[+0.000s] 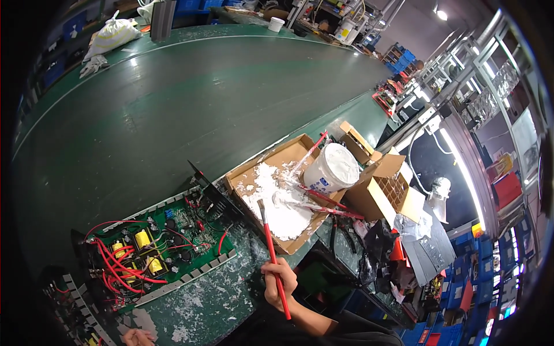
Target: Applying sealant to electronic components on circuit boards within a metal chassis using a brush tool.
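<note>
My right hand [279, 282] is closed around the red handle of a paintbrush [270, 245]. The brush's bristle end reaches the white paste [277, 202] spread in a shallow cardboard tray [288, 249]. At the lower left edge, my left hand [138, 337] is partly cut off, its visible fingers bent together. Thin grey pieces [138, 319] lie right beside those fingers; whether they are gripped is unclear. A green circuit board [187, 254] with yellow-wrapped transformers and red wires sits between the left hand and the tray.
A white tub of paste [334, 167] stands in the tray beside more red-handled brushes [334, 210]. Right of it is an open cardboard box [384, 190] with dividers. Beyond the bench runs a wide dark green conveyor belt [202, 92]. Another circuit unit [75, 300] is at lower left.
</note>
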Tool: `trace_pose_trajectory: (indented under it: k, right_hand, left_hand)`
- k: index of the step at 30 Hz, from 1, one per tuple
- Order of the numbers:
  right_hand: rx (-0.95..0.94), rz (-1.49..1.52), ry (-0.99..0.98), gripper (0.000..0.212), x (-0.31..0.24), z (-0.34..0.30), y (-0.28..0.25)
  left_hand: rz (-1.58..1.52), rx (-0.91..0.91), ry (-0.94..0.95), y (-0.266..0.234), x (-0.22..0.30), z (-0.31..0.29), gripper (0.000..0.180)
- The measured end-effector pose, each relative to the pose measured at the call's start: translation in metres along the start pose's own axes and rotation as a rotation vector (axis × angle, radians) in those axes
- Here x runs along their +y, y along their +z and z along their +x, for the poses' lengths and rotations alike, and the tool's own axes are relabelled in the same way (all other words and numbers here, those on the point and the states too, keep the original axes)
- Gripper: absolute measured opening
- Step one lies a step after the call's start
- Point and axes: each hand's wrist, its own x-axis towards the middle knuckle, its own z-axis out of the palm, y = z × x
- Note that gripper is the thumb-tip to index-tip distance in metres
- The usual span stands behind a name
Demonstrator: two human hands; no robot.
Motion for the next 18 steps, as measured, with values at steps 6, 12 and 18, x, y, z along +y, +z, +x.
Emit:
trace_pose_trajectory:
  k: [6,12,18]
  right_hand:
    - [0.016,0.01,-0.016,0.014,-0.0014,0.0014,0.0005]
    - [0.017,0.013,-0.014,0.014,-0.0008,0.0006,0.0]
    - [0.023,0.02,-0.031,0.014,-0.0019,0.0033,-0.0003]
  left_hand:
    - [-0.044,-0.004,0.002,0.0019,0.0033,-0.0003,0.014]
    - [-0.101,-0.038,0.062,-0.0003,-0.0024,0.0001,0.013]
    - [-0.079,-0.044,0.07,0.0004,-0.0011,0.0006,0.013]
